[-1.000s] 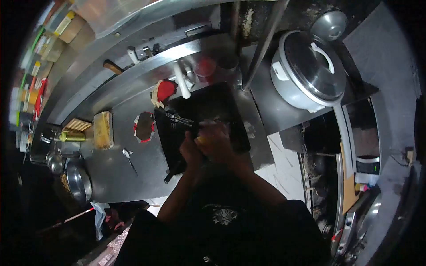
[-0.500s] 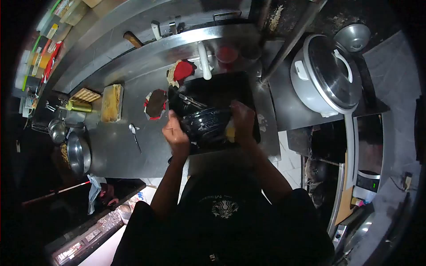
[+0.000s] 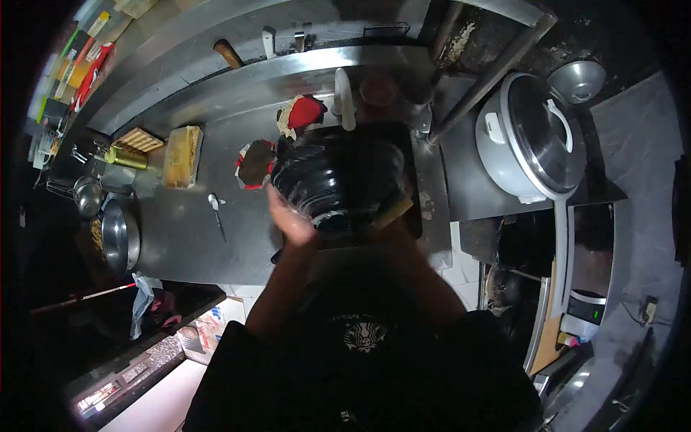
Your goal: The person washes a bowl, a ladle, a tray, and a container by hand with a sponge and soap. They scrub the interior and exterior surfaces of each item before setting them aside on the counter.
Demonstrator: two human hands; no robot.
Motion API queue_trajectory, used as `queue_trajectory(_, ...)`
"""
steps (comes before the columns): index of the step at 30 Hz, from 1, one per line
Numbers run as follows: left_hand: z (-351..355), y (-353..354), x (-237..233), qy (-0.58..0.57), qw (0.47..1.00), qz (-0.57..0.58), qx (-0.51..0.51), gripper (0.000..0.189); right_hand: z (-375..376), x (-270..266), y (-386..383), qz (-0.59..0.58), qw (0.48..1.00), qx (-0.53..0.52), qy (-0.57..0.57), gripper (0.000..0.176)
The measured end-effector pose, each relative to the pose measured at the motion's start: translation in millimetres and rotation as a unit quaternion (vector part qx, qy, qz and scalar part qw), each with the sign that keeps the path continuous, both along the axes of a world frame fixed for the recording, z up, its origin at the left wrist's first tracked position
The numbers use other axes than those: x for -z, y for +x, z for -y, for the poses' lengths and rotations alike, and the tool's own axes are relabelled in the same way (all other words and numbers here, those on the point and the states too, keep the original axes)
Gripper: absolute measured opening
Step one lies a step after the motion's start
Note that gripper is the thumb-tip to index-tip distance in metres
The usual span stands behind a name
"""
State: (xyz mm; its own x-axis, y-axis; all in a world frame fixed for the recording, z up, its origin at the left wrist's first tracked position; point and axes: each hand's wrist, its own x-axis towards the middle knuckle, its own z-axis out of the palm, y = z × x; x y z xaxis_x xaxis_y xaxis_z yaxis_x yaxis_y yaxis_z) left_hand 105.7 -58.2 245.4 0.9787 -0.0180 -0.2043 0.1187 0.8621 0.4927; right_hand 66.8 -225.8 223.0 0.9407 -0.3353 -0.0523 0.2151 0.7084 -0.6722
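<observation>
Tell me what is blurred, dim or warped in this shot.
Head view: fisheye bends the steel counter and blackens the corners; motion smears the black bowl and the left hand at its rim; glare streaks the cooker lid; the foreground lies in shadow.

The black bowl (image 3: 338, 180), gripped low over the sink (image 3: 416, 216) 0.5 seconds ago, now sits higher, nearer the camera and blurred, the left hand (image 3: 291, 219) shifting to its lower left edge and the right hand (image 3: 389, 225) with the yellow sponge (image 3: 396, 209) to its lower right.
</observation>
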Motion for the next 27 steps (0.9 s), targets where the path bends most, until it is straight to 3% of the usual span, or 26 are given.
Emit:
queue_trajectory(1,3.6,0.5,61.8,-0.035,0.998,0.037,-0.021,0.040,-12.3,5.6,-4.7,-0.004,0.994,0.002,0.110,0.035)
queue_trajectory(3,13.6,5.4,119.3,-0.047,0.997,0.052,-0.045,0.043,-27.1,9.2,-6.4,-0.002,0.974,0.010,0.225,0.034)
queue_trajectory(4,23.4,3.9,112.9,-0.074,0.994,0.048,-0.071,0.040,-24.9,12.1,-3.3,0.014,0.970,0.002,0.241,0.034)
queue_trajectory(7,31.2,16.7,1.4,-0.027,0.991,-0.091,-0.097,0.037,0.4,35.2,15.0,0.024,0.969,-0.027,0.245,0.034)
queue_trajectory(8,30.0,25.4,-31.0,0.028,0.988,-0.119,-0.090,0.039,13.6,47.9,18.5,0.020,0.971,-0.038,0.236,0.034)
queue_trajectory(9,18.3,35.1,-26.1,0.240,0.969,-0.050,-0.029,0.039,25.6,67.0,20.2,0.005,0.962,-0.055,0.266,0.031)
queue_trajectory(10,6.6,44.7,-21.4,0.441,0.898,0.018,-0.002,0.041,26.5,90.2,19.5,-0.057,0.995,0.035,0.078,0.029)
queue_trajectory(11,-3.0,50.1,-17.7,0.618,0.780,0.088,0.041,0.042,21.0,114.0,20.4,-0.116,0.979,0.121,-0.114,0.026)
queue_trajectory(13,22.6,43.6,-29.5,0.745,0.624,0.237,-0.008,0.050,7.7,118.8,26.9,-0.197,0.890,0.195,-0.362,0.022)
queue_trajectory(14,29.9,42.0,-34.6,0.791,0.529,0.305,-0.035,0.056,1.3,101.4,33.0,-0.223,0.858,0.188,-0.423,0.021)
queue_trajectory(15,26.7,43.3,-30.8,0.786,0.536,0.308,-0.019,0.053,-1.7,75.2,34.5,-0.218,0.837,0.168,-0.472,0.019)
queue_trajectory(18,16.7,51.3,-20.3,0.684,0.673,0.270,-0.080,0.059,-3.2,-9.9,30.1,-0.144,0.792,0.085,-0.587,0.017)
queue_trajectory(20,9.4,48.1,-34.8,0.554,0.818,0.140,-0.070,0.054,-3.7,-10.4,29.5,-0.063,0.916,0.162,-0.361,0.015)
queue_trajectory(22,2.3,56.6,-47.6,0.352,0.928,0.058,-0.108,0.047,-8.2,-17.2,33.7,-0.028,0.968,0.198,-0.152,0.017)
queue_trajectory(23,4.3,52.5,-57.3,0.200,0.977,-0.030,-0.063,0.031,-13.1,-28.2,37.7,-0.035,0.977,0.200,-0.067,0.020)
queue_trajectory(24,11.0,46.5,-48.0,0.116,0.992,-0.009,-0.043,0.026,-18.9,-41.2,40.8,-0.043,0.979,0.200,0.019,0.023)
queue_trajectory(26,24.7,40.2,-3.6,-0.055,0.998,0.039,-0.007,0.033,-28.2,-64.3,49.7,-0.056,0.961,0.196,0.186,0.029)
queue_trajectory(27,24.9,41.9,31.8,-0.042,0.996,0.073,-0.003,0.036,-30.4,-68.6,53.9,-0.062,0.943,0.190,0.267,0.032)
